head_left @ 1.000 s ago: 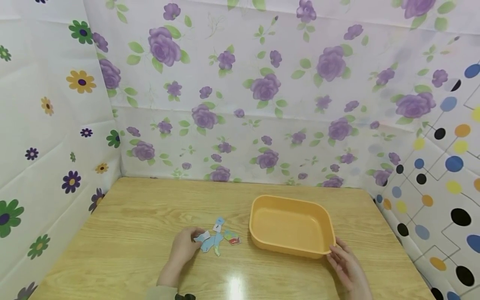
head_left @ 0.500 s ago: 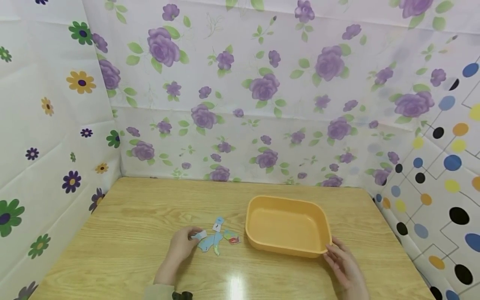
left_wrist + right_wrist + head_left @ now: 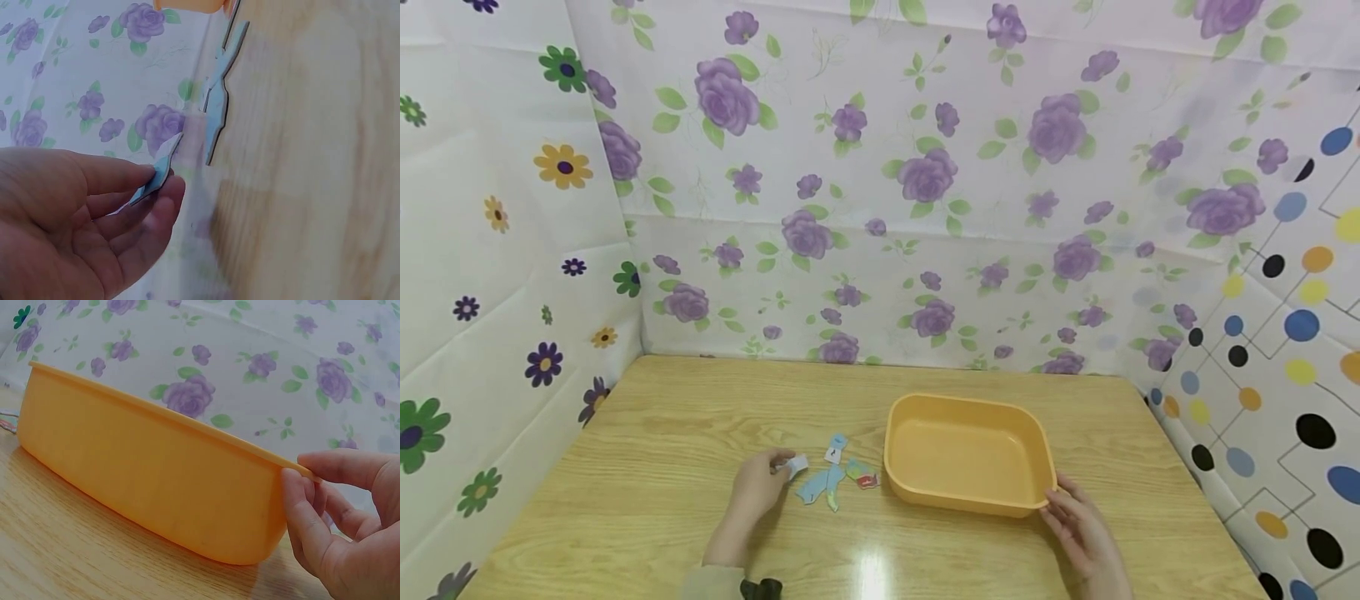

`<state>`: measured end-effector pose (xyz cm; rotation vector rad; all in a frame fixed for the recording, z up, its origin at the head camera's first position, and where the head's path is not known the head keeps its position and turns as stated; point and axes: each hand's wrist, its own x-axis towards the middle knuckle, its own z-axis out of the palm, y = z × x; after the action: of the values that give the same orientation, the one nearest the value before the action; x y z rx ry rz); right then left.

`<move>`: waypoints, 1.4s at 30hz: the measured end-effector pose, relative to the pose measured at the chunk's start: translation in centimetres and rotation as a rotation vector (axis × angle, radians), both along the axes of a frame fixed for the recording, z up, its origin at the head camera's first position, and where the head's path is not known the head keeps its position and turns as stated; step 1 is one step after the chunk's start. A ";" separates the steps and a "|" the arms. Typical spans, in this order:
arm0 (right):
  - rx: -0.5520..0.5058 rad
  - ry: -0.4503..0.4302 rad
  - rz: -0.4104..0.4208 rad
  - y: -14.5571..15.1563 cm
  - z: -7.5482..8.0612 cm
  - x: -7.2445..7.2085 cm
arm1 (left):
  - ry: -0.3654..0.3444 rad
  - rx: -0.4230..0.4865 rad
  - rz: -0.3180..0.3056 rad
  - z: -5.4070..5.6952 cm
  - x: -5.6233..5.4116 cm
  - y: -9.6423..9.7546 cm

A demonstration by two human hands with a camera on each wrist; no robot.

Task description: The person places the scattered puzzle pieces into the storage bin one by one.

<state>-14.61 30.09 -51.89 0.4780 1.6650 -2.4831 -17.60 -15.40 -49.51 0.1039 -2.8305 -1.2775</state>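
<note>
Between thumb and fingers my left hand (image 3: 756, 485) pinches a light blue and white puzzle piece (image 3: 161, 167), its thin edge showing in the left wrist view. Just right of that hand lie several flat puzzle pieces (image 3: 812, 486): pale blue ones, a blue-and-white one (image 3: 836, 448) farther back, and a green and red one (image 3: 862, 475) closest to the basin. A yellow-orange plastic basin (image 3: 958, 502) with nothing inside stands right of the pieces. At its near right corner my right hand (image 3: 1086, 533) grips the rim, thumb on top and fingers underneath, as the right wrist view shows.
Everything rests on a wood-grain table (image 3: 700, 400). Behind it hangs a white cloth (image 3: 865, 275) with purple roses. Patterned cloths also close off both sides, flowered at left and dotted at right.
The basin has slid left toward the pieces with my right hand on it. My left hand has drawn its puzzle piece leftward, away from the others on the table.
</note>
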 end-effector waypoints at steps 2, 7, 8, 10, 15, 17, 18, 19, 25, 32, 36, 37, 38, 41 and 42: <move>-0.003 0.011 0.001 0.0 -0.1 0.0 | 0.004 0.032 -0.001 0.2 -0.1 0.1; -0.035 0.048 0.035 0.3 -0.4 0.0 | -0.005 0.167 0.015 0.6 -0.5 0.7; -0.036 0.047 0.039 0.3 -0.4 0.0 | -0.007 0.200 0.019 0.7 -0.5 0.8; -0.032 0.040 0.041 0.4 -0.3 0.1 | -0.016 0.277 0.019 1.1 -0.7 1.2; 0.002 -0.003 0.012 0.1 0.2 0.1 | -0.002 0.375 -0.001 2.3 -1.1 2.2; -0.001 -0.013 0.005 0.0 0.4 0.1 | 0.005 0.412 -0.022 2.7 -1.4 2.8; -0.006 -0.018 0.002 0.0 0.4 0.1 | 0.006 0.428 -0.034 2.9 -1.5 3.0; -0.009 -0.019 -0.001 0.0 0.5 0.0 | 0.003 0.446 -0.045 3.1 -1.6 3.3; -0.013 -0.009 -0.002 0.0 0.3 0.0 | 0.000 0.510 -0.149 4.2 -2.3 5.6; 0.009 0.009 0.000 0.1 0.1 0.0 | -0.040 0.547 -0.229 5.1 -3.6 8.9; 0.016 0.014 0.009 0.2 -0.1 0.0 | -0.068 0.581 -0.297 5.4 -4.5 10.9; 0.017 0.013 0.009 0.2 -0.1 0.0 | -0.074 0.588 -0.319 5.5 -4.7 11.4; 0.021 0.012 0.008 0.2 -0.1 0.0 | -0.087 0.593 -0.335 5.6 -4.9 11.9; 0.018 0.013 0.015 0.3 -0.1 0.1 | -0.137 0.620 -0.362 5.9 -5.7 13.5; 0.021 0.015 0.015 0.3 -0.1 0.1 | -0.156 0.628 -0.368 5.9 -6.0 14.0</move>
<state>-14.53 30.34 -51.97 0.4489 1.6957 -2.4671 -23.59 -1.39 -43.57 -0.3307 -2.5173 -2.2872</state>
